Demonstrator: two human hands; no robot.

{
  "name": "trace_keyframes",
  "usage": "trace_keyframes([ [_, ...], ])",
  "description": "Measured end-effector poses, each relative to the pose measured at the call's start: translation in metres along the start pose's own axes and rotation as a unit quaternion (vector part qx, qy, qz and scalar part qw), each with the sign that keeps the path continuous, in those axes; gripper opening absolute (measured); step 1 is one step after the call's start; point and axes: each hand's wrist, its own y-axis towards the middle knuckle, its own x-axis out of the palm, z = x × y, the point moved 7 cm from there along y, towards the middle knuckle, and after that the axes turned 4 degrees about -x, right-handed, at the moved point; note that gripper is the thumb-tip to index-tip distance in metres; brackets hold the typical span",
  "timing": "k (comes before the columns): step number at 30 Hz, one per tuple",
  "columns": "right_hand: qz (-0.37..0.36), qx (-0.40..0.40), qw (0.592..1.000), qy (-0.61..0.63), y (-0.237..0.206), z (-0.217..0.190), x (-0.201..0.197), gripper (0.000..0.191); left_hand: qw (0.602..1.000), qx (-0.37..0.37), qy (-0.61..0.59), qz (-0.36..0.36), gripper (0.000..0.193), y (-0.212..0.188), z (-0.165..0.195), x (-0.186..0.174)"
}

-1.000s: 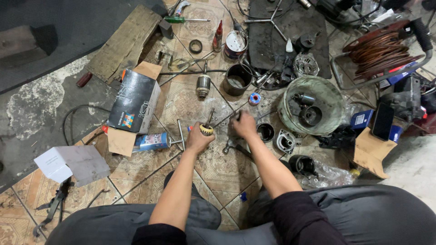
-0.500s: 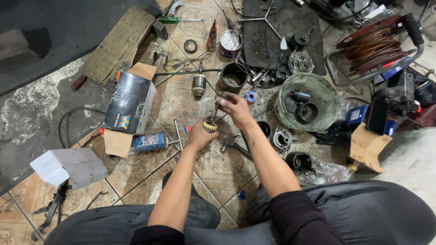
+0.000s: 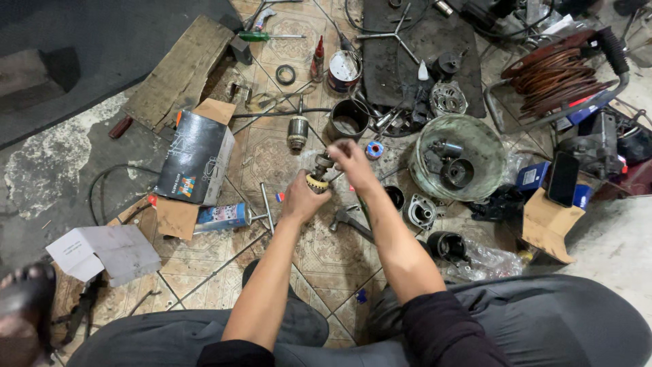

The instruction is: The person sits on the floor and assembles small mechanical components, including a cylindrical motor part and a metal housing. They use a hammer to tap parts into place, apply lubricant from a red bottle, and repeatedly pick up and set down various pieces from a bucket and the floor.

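The left hand (image 3: 299, 202) is clenched around a small metal gear part (image 3: 318, 175), held above the middle of the tiled floor (image 3: 272, 153). The right hand (image 3: 353, 163) pinches the part's upper end, blurred. Just beyond stand a black cup (image 3: 348, 120) and a green bowl (image 3: 490, 146) of parts; a hammer (image 3: 350, 221) lies beneath the wrists.

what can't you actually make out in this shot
- Head view: the small geared part in the left hand is mostly covered by the fingers; its lower end is hidden.
- Head view: the right hand is motion-blurred, so its grip on the part's top is unclear.
- Head view: the contents of the green bowl are dark and too small to identify.
- Head view: the copper wire coil runs under a black hose.
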Motion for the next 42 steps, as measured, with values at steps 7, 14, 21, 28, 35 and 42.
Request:
trace_keyframes([
  [7,-0.084,0.031,0.994,0.063,-0.010,-0.014,0.007,0.054,1.000,0.000,-0.022,-0.010,0.059,-0.001,0.011,0.001],
  [14,-0.024,0.014,0.999,-0.030,-0.011,0.009,0.020,0.046,0.999,-0.009,-0.021,0.030,0.059,-0.007,0.023,-0.009],
  [21,-0.138,0.055,0.959,0.242,-0.019,0.009,0.018,0.045,0.993,0.004,-0.102,-0.054,0.050,-0.002,0.028,-0.013],
  [28,-0.063,0.052,0.977,0.195,-0.017,0.006,0.017,0.045,0.995,0.027,0.018,0.093,0.060,-0.018,0.030,-0.018],
  [35,-0.023,-0.002,0.997,0.072,-0.008,-0.010,0.023,0.043,0.997,0.034,-0.030,0.056,0.052,-0.010,0.032,-0.036],
  [42,0.044,0.007,0.999,0.000,0.016,0.056,-0.037,0.040,0.985,0.051,-0.143,0.086,0.044,0.009,0.011,-0.058],
])
